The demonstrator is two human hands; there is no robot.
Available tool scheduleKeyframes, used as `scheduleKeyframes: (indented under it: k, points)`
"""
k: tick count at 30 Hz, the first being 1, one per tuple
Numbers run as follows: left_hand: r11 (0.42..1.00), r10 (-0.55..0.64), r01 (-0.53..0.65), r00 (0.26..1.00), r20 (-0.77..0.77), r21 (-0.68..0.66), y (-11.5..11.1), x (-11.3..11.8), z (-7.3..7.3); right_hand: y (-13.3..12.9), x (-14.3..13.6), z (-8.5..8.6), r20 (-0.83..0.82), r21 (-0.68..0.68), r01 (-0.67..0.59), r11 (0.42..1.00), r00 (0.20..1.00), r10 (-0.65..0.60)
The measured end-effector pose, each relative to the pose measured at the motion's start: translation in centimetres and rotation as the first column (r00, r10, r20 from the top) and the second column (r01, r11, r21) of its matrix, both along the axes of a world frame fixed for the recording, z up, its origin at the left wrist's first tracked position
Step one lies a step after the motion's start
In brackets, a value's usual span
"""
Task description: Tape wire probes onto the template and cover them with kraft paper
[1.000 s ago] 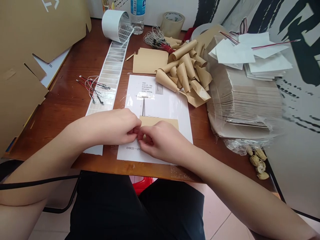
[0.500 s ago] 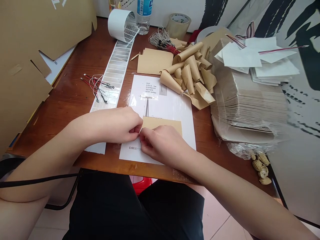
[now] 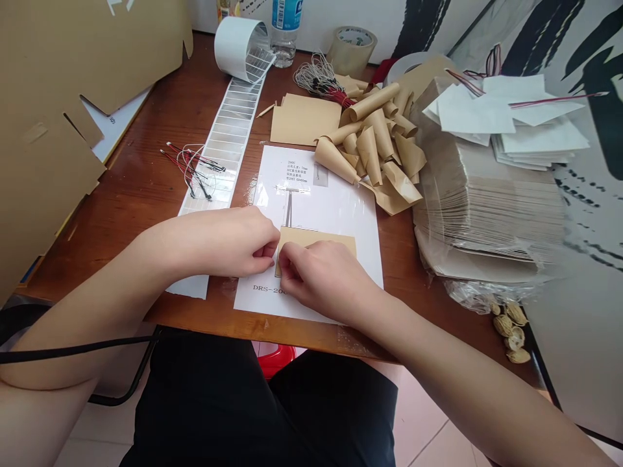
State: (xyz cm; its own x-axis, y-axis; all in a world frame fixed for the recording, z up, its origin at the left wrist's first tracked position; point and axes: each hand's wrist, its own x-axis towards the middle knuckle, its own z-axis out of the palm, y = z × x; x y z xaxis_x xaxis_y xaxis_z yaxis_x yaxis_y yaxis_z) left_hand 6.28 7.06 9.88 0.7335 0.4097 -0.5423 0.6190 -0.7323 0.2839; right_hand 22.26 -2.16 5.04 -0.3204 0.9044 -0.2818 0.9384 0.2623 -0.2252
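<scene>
A piece of brown kraft paper (image 3: 318, 239) lies on a white printed sheet (image 3: 335, 201) near the table's front edge. At its left edge is my left hand (image 3: 243, 243), closed, thumb against curled fingers; whatever it pinches is hidden. Over the paper rests my right hand (image 3: 326, 275), its fingers curled together. What they hold, if anything, does not show. A small gap separates the fingertips of my two hands. The sheet carries printed text and a line drawing of a part with two leads.
Rolled brown papers (image 3: 374, 143), flat brown papers (image 3: 306, 120) and a wire bundle (image 3: 318, 78) lie behind. A label strip (image 3: 233, 123) with loose wires (image 3: 195, 170) runs along the left. At right stands a wrapped paper stack (image 3: 491, 201) by nutshells (image 3: 513, 331). Cardboard (image 3: 73, 97) stands left.
My right hand has shifted slightly right, away from my left fingertips, and more of the brown paper's left edge shows. My left hand has barely moved. The view has shifted a little.
</scene>
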Motion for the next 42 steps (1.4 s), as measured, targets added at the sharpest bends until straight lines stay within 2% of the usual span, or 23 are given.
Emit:
scheduleKeyframes:
  k: [7,19,34,42]
  points:
    - [1.000,0.012,-0.013,1.000,-0.018,-0.015,-0.1,0.1,0.1,-0.3,0.4,0.2,-0.173,-0.028,-0.009,1.000,0.985,0.004]
    - [1.000,0.009,-0.010,1.000,-0.015,-0.011,-0.1,0.0,0.2,-0.4,-0.5,0.1,0.020,-0.021,-0.037,0.999,0.999,0.037]
    - [0.997,-0.026,0.029,0.999,-0.038,0.069,-0.7,0.4,-0.1,-0.2,-0.3,0.3,-0.060,-0.069,0.041,0.997,0.997,-0.045]
    - [0.993,-0.053,0.051,0.999,0.011,0.109,-1.0,0.2,-1.0,-0.1,0.4,0.2,-0.165,-0.049,0.071,0.996,0.983,-0.078]
